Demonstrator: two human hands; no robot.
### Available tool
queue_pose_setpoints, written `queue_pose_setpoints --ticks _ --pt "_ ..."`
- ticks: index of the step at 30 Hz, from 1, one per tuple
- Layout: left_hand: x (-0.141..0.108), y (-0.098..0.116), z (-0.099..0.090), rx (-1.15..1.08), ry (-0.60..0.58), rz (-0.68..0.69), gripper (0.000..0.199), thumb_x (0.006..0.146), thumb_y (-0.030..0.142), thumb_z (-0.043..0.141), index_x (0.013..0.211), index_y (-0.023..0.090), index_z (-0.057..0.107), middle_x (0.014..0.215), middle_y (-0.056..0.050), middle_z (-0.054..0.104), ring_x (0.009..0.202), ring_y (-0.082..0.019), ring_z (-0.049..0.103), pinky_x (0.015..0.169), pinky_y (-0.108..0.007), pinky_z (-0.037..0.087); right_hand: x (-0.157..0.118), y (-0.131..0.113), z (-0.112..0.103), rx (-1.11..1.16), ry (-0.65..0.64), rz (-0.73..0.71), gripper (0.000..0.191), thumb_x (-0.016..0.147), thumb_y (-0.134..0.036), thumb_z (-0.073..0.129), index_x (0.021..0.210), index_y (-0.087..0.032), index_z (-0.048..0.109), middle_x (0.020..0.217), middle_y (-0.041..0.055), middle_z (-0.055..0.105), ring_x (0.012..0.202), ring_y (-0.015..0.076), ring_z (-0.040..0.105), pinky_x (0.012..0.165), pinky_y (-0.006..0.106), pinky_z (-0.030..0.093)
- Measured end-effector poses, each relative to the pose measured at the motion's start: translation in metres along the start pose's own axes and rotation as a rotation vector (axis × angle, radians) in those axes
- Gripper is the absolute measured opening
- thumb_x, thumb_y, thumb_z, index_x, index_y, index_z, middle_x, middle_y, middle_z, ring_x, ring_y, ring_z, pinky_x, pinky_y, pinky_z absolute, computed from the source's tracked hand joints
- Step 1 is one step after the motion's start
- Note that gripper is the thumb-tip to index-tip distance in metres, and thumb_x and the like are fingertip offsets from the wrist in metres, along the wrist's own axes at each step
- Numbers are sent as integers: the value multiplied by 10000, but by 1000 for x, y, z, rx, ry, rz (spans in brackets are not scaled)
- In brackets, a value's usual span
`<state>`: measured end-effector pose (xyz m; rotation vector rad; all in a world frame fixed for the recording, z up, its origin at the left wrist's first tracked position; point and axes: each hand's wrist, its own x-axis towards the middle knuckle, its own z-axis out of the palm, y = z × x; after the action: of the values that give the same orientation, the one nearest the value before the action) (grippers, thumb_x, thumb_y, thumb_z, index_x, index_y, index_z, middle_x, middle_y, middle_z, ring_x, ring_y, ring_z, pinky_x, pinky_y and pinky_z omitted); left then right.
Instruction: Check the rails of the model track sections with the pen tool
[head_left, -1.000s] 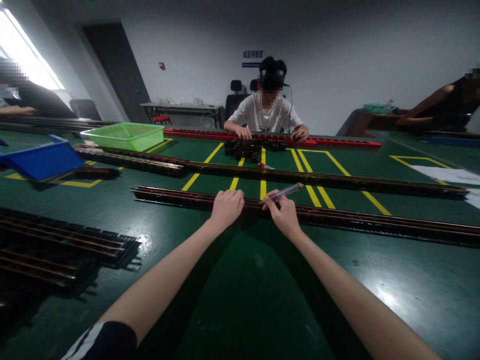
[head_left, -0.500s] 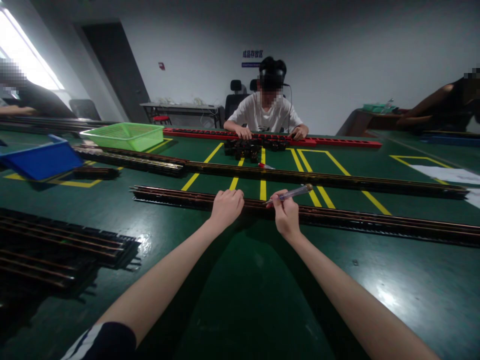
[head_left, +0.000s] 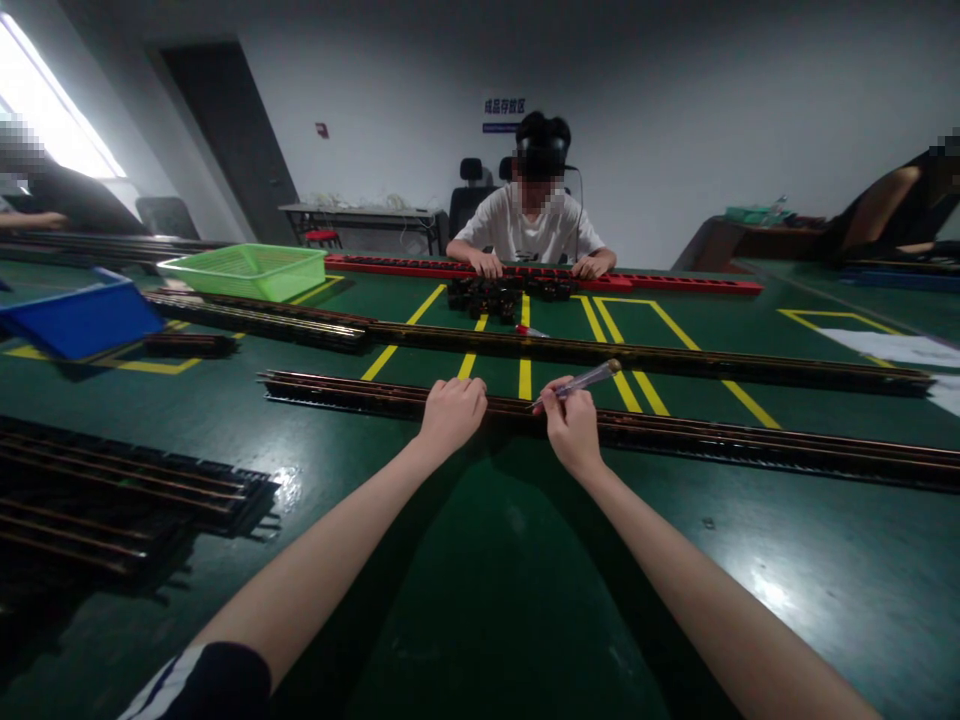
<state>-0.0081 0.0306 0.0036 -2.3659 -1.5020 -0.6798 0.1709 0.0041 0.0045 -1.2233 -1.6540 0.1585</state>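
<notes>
A long black rail with copper-coloured strips (head_left: 720,440) lies across the green table in front of me. My left hand (head_left: 454,412) is closed over it left of centre, its fingers curled around the far edge. In my right hand (head_left: 571,425) is a screwdriver with a clear handle (head_left: 596,376), tilted up to the right. The screwdriver's thin tip points down at the rail, between my two hands. Whether the tip touches the rail is too dark to tell.
Behind my rail runs a second long dark rail (head_left: 675,360). To the left are a green basket (head_left: 255,280), a blue bin (head_left: 82,320) and stacked strips (head_left: 120,490). Opposite, a person in a white shirt (head_left: 529,225) has both hands on a red rail (head_left: 690,285). Papers (head_left: 892,347) lie right.
The screwdriver's handle has tipped slightly higher in my right hand. My left hand stays on the rail. Across the table, the other person's hand has shifted slightly left along the red rail.
</notes>
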Motion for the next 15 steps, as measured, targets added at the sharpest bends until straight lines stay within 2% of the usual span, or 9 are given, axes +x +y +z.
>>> queue_pose_setpoints --ticks 15 --pt "5 -3 1 -28 -11 7 347 926 231 274 932 138 608 849 -78 677 745 -174 612 678 -309 406 -3 -3 -1 -16 69 -18 215 881 -285 421 692 -221 501 657 43 631 701 230 537 705 377 381"
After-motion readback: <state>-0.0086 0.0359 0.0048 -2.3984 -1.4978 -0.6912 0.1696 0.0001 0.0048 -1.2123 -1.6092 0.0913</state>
